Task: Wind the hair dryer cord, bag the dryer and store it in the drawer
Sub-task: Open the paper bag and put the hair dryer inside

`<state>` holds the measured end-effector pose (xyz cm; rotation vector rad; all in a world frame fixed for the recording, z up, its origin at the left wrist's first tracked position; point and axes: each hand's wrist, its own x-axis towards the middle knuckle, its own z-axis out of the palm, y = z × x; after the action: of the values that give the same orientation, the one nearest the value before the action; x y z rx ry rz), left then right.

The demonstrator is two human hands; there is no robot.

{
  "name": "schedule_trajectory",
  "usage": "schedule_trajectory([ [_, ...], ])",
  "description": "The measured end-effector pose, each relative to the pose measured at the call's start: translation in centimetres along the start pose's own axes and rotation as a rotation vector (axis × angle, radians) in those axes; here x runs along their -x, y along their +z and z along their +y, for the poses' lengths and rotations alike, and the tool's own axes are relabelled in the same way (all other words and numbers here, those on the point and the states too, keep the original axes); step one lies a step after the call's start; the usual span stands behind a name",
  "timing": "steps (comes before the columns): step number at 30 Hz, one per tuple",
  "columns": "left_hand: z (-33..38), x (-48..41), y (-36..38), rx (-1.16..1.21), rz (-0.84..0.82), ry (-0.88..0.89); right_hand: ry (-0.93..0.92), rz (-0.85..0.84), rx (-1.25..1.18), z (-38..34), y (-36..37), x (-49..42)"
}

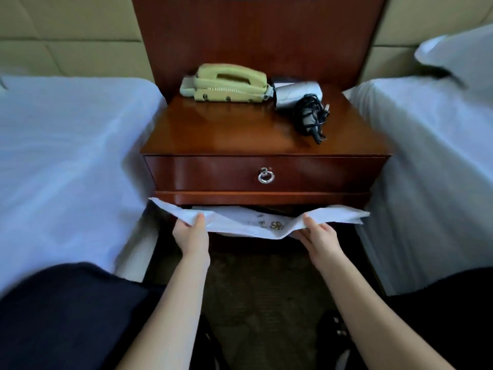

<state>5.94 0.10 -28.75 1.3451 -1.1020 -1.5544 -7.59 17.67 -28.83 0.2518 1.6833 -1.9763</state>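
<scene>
Pinched by left hand (192,236) and right hand (318,237), the crumpled white bag (256,222) could be snagged by the silver hair dryer's (296,94) loosely wound black cord (310,114).

We record a reddish-brown wooden nightstand (229,129) standing between two beds, its top glossy. At the back of the top, left of centre, sits a pale green telephone (226,82) with the handset in its cradle. Just beside it on the right lies a silver hair dryer (296,94) on its side; we cannot tell whether the two touch. Its black cord (310,116) is bundled round the handle, with the plug (326,107) at the bundle's right edge. The single drawer (202,173) under the top is closed, and its ring pull (266,177) hangs at centre. The left bed (66,156) and right bed (432,156) carry white sheets. A white pillow (458,54) lies on the right one. Brown carpet (256,284) covers the floor between them.
</scene>
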Motion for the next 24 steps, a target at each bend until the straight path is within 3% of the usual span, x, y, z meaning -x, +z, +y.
schedule_trajectory([
  [3,3.6,2.1,-0.6,-0.053,-0.05,0.108,-0.027,0.039,0.164,-2.7,0.1,2.5],
  [11,12.0,6.4,-0.8,-0.093,-0.233,0.287,-0.189,-0.112,0.025,-11.1,1.4,8.6],
  [17,19.1,8.2,0.6,0.055,-0.325,0.379,-0.294,-0.232,0.026,-17.6,2.9,12.7],
  [24,30.1,10.3,1.7,0.249,-0.382,0.58,-0.551,-0.384,-0.071,-25.4,6.0,18.1],
])
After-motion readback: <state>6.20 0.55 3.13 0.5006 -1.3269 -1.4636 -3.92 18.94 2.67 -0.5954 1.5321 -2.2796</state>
